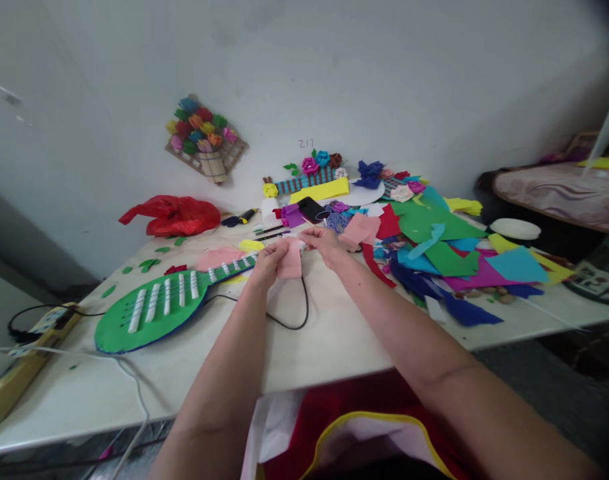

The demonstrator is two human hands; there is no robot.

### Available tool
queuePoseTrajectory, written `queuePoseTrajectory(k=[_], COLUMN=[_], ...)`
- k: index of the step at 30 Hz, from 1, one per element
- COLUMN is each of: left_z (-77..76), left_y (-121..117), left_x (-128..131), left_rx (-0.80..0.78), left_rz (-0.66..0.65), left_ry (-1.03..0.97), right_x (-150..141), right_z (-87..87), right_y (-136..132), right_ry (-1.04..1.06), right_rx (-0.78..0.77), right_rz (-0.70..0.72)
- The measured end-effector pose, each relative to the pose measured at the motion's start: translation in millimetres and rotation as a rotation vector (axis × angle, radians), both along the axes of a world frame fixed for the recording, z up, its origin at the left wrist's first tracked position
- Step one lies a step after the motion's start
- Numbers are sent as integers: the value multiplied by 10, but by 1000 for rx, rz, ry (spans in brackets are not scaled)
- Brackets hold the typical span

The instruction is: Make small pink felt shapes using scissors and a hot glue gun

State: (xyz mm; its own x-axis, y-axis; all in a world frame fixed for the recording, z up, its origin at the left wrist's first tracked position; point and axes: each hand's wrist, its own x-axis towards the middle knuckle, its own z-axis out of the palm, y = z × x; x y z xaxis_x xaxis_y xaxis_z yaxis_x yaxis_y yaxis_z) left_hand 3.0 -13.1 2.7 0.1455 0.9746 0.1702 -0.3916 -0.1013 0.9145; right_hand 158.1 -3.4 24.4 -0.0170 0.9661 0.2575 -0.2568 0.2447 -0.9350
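My left hand [270, 264] is closed on a small piece of pink crepe paper [290, 261], which hangs over the table. Right beside it, my right hand [322, 241] pinches at the paper's upper right edge, where a small white bit shows; what its fingertips hold is too small to make out. To the left lies a green lute-shaped craft piece [154, 317] with white rolled strips across its body and neck. Its neck end reaches behind my left hand. A larger pink paper sheet [219, 257] lies beyond the neck.
Coloured paper scraps [454, 257] cover the table's right side. A black phone [312, 210], yellow-handled pliers [241, 217] and a red plastic bag [177, 215] lie toward the back. A black cable [304, 313] loops below my hands. A power strip [31, 360] sits at left.
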Motion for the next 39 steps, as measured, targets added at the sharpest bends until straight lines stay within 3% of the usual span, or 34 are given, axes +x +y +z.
queuePoseTrajectory(k=[22,32,39], left_z=[13,-1,-29], left_y=[-29,22,64], left_x=[10,10,-15], left_rx=[-11,65,144], left_rz=[-121,47,89], left_ry=[82,85,116], right_x=[0,-2,-6], right_z=[-40,-62,-71], right_y=[-9,13,4], right_ry=[-10,-39,-61], right_rx=[-68,-17,-2], right_rz=[13,73,80])
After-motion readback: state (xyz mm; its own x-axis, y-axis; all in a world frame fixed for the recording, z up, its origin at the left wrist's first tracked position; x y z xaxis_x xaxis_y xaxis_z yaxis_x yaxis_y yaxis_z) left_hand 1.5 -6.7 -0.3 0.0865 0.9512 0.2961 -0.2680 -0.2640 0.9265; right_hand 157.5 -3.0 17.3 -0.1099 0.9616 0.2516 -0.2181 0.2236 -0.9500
